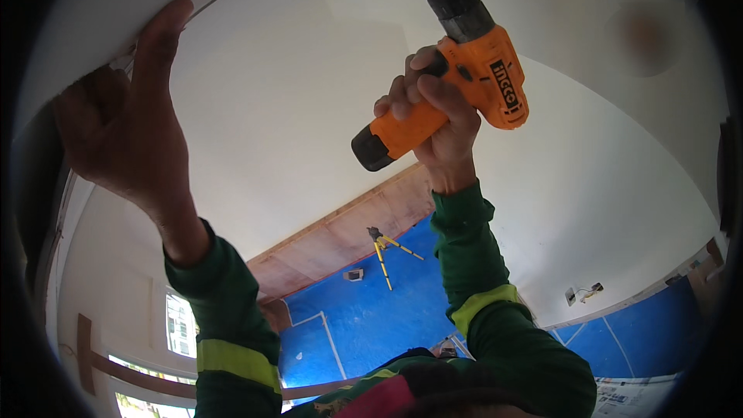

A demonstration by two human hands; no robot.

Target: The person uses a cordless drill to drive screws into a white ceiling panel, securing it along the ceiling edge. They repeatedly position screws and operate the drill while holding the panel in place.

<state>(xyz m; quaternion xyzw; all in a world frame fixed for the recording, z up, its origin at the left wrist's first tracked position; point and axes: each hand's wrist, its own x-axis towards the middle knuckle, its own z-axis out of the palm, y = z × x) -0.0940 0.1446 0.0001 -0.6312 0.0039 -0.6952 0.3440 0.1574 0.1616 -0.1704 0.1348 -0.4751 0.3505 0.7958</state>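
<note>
My right hand (437, 120) is wrapped round the handle of an orange and black cordless drill (487, 70). The drill points up, its black chuck (457, 0) near the top edge of the view and a thin metal bit in it. Raised at the upper left, my left hand (131, 124) grips the edge of a white panel (93, 11) overhead. Its thumb lies stretched along the panel's edge, while the other fingers are curled and partly hidden in shadow. The drill and the left hand are well apart.
Far below, blue sheeting (364, 310) covers the floor. A yellow-legged tripod (383, 251) stands on it beside a small box (353, 275). Loose wires stick out of a wall box (584, 292) at the right. Windows (180, 321) and a curved brown strip (139, 375) are at the lower left.
</note>
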